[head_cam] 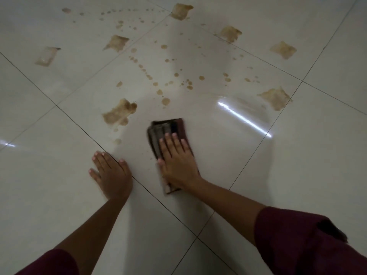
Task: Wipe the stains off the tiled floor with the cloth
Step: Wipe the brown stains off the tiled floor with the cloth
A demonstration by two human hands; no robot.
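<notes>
A folded brown striped cloth lies flat on the white tiled floor, and my right hand presses down on its near half with fingers spread. My left hand rests flat on the floor to the left of the cloth, holding nothing. A large brown stain lies just left of and beyond the cloth. Several small brown drops dot the tile ahead of it. More square-shaped brown patches ring the area farther out. A damp sheen marks the tile right of the cloth.
Dark grout lines cross the floor diagonally. Further stain patches sit at the back, one at top centre and a pale one at the far left. Dark red sleeves cover my forearms near the frame's bottom.
</notes>
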